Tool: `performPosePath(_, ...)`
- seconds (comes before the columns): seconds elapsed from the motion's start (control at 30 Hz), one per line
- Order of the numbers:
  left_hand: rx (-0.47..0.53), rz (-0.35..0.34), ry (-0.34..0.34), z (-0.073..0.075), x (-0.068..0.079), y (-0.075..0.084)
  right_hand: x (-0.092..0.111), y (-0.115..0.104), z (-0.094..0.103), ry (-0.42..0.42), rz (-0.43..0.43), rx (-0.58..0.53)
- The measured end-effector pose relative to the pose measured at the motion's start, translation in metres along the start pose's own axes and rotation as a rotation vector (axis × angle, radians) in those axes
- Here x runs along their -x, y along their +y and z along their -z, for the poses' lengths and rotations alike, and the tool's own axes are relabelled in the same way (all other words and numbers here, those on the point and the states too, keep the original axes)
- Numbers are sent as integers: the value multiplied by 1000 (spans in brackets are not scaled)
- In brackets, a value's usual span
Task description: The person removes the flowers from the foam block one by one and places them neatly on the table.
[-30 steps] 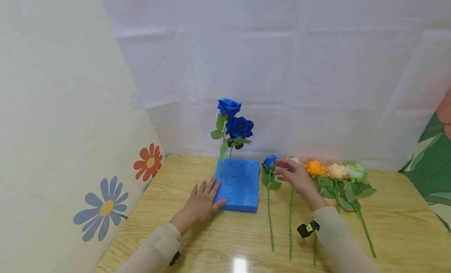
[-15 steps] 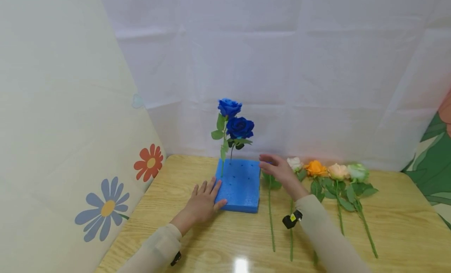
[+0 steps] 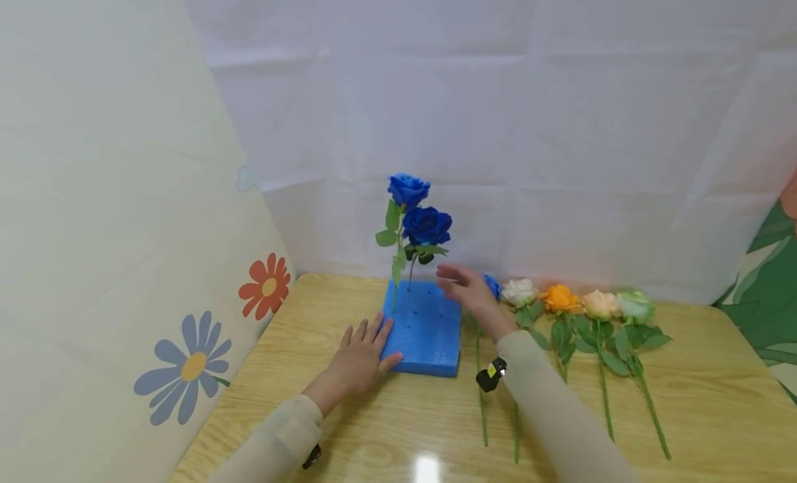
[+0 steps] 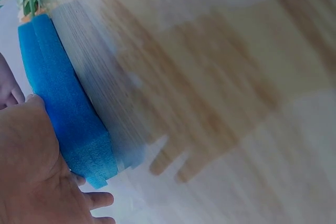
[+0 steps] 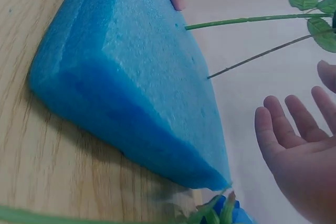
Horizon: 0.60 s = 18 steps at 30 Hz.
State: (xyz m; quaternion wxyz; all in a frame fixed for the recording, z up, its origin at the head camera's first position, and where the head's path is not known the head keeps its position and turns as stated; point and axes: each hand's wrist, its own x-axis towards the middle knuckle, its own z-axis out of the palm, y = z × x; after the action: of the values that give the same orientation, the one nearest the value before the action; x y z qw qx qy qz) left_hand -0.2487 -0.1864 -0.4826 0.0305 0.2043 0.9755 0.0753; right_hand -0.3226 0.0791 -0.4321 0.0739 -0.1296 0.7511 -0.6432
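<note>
My left hand (image 3: 358, 358) lies with fingers spread on the table and against the left edge of a blue foam block (image 3: 429, 338). Two artificial blue roses stand upright in the block: a lighter one (image 3: 408, 189) at the left and a darker one (image 3: 427, 225) beside it. Over the block's back right corner hovers my right hand (image 3: 470, 295), its fingers loosely bent and nothing in them. The right wrist view shows both stems rising from the foam, with this hand (image 5: 299, 145) apart from them. A third blue rose (image 3: 492, 286) lies partly hidden behind my right hand.
Right of the block, a row of roses lies on the wooden table (image 3: 703, 393): white (image 3: 519, 292), orange (image 3: 561, 299), peach (image 3: 600, 305) and pale green (image 3: 635, 306). Their stems point toward me. A white cloth (image 3: 498, 123) hangs behind the table.
My right hand has moved left, from above the lying blue rose to over the block's back right corner. My left hand has stayed at the block's left edge.
</note>
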Motion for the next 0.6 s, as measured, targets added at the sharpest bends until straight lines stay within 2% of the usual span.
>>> performPosePath(0.3, -2, 7, -7, 0, 0, 1, -16, -1, -18, 9, 32, 65)
performPosePath(0.5, -13, 1, -3, -2, 0, -1, -26, 4, -28, 8, 107, 106)
performPosePath(0.6, -3, -6, 0, -3, 0, -2, -31, 6, -32, 6, 116, 108)
